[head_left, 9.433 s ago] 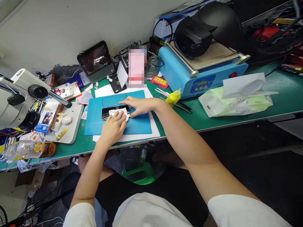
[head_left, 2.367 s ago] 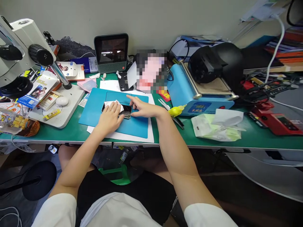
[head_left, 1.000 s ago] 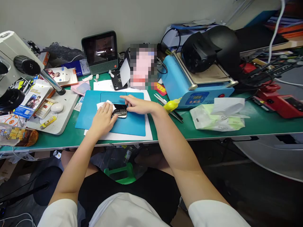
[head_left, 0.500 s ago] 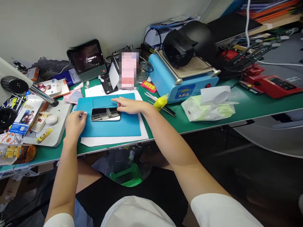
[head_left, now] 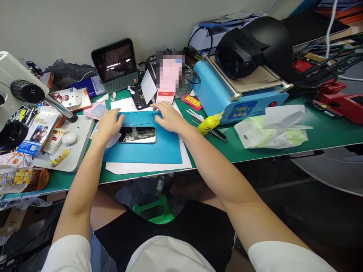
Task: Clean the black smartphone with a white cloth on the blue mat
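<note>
White paper is seen past the near edge of a blue mat on the green table. Left of the mat's centre, a smartphone is laid face up. By the mat's left side, a white tissue is partly covered by the left hand; its thumb and forefinger are parted, but whether the tissue is gripped by the hidden fingers cannot be told. Along the mat's far edge, a black-outlined clear panel is flanked by that hand and the right hand, whose thumb and fingers are spread apart. Right of the mat, a yellow bottle is rested among slim tools. Beyond the mat, a smart display is stood upright.
</note>
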A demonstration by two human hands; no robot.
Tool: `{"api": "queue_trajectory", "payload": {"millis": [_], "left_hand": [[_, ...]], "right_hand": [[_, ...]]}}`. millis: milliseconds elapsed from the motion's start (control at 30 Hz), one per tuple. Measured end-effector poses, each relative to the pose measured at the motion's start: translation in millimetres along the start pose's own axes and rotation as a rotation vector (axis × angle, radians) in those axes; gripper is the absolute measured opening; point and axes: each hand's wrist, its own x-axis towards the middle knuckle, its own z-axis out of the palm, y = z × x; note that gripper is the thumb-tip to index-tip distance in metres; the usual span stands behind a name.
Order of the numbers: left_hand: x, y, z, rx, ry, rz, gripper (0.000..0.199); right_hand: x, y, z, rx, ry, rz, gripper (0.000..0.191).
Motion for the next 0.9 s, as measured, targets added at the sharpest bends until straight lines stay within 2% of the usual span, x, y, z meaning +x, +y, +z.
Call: {"api": "queue_trajectory", "payload": {"millis": [67, 167, 400, 633, 767, 900], "left_hand": [[7, -5, 9.3, -0.009, -0.031, 0.028, 0.051], [5, -10, 17.2, -0.067, -0.014, 0.061, 0.054], [-5, -1, 18.0, -0.059, -0.058, 0.148, 0.056], [2, -10, 38.0, -0.177, 0.047, 0.188, 0.051], [-1, -8, 33.1, -0.239, 0.117, 0.193, 0.048], [-5, -3, 24.5, -0.275, 0.171, 0.21, 0.042]], "right_hand": [[0, 3, 2, -0.006, 0.01, 0.051, 0.057], [0, 3, 3, 0.004, -0.017, 0.121, 0.057], [3, -3, 11, -0.03, -0.078, 0.168, 0.058], [-1, 6, 15, 0.068, 0.042, 0.116, 0.052], [0, 5, 13, 0.059, 0.118, 0.106, 0.05], [2, 4, 11, 0.109, 0.174, 0.119, 0.055]]}}
